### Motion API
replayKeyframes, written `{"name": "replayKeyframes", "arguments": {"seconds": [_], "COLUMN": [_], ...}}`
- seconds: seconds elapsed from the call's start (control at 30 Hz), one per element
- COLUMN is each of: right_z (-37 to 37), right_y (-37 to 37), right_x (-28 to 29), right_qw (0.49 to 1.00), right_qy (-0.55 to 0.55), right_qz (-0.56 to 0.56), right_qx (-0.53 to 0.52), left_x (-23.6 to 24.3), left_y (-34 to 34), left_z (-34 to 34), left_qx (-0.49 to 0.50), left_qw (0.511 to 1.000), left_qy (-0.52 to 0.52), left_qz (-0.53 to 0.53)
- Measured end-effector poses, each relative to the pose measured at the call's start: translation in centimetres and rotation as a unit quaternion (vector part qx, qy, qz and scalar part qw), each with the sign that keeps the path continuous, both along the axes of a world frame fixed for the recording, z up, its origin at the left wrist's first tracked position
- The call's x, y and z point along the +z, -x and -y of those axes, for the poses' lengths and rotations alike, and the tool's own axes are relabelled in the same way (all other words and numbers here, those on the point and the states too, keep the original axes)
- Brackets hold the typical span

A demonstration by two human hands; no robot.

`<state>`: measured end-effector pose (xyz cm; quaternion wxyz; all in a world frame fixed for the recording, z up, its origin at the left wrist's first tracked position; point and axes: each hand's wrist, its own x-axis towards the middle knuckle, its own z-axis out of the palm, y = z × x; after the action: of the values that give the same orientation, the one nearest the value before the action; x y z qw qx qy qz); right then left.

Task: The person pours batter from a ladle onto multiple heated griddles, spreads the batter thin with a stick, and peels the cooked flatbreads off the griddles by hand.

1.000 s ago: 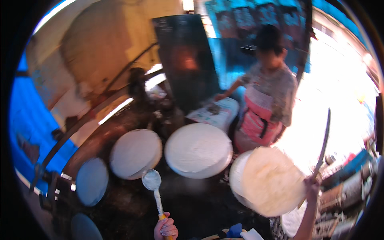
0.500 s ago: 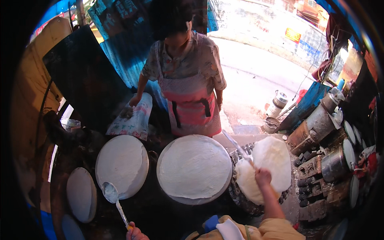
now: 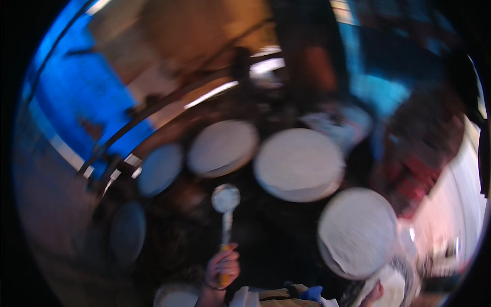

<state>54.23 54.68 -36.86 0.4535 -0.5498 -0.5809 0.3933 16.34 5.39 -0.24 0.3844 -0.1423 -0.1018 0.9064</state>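
Observation:
My left hand point(image 3: 223, 265) is closed on the yellow handle of a ladle point(image 3: 225, 198) with white batter in its round head, held over the dark stove between pale round plates. My right hand point(image 3: 374, 294) is blurred at the lower right, by a pale flatbread point(image 3: 386, 284); its fingers and anything in them are unclear. A white-coated round plate point(image 3: 357, 233) lies just above it. Farther off are two more pale plates point(image 3: 298, 163) point(image 3: 223, 147), with smaller, bluish discs point(image 3: 159, 170) point(image 3: 128, 233) toward the left.
A blurred co-worker in a pink apron point(image 3: 409, 181) stands at the right, beside a patterned cloth or bag point(image 3: 337, 125). A blue sheet point(image 3: 87, 92) and curved dark bars edge the stove at the left. Another round plate point(image 3: 174, 299) shows at the bottom edge.
The view has swung left and blurred. Half a second ago my right hand held a long blade at a pale flatbread; now that blade cannot be made out. The ladle stays in my left hand.

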Motion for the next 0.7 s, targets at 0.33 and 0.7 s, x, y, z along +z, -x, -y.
{"name": "replayKeyframes", "arguments": {"seconds": [0.33, 0.7], "right_z": [23.7, 49.3], "right_y": [32.8, 31.5], "right_x": [30.8, 28.0], "right_qw": [0.845, 0.407], "right_qy": [0.091, 0.135], "right_qz": [0.183, 0.137], "right_qx": [0.495, 0.893], "left_x": [-4.5, -25.9], "left_y": [-15.0, -31.6], "left_z": [16.3, 32.3], "left_qx": [0.363, 0.306], "left_qw": [0.919, 0.656], "left_qy": [0.134, 0.605], "left_qz": [0.073, 0.333]}}
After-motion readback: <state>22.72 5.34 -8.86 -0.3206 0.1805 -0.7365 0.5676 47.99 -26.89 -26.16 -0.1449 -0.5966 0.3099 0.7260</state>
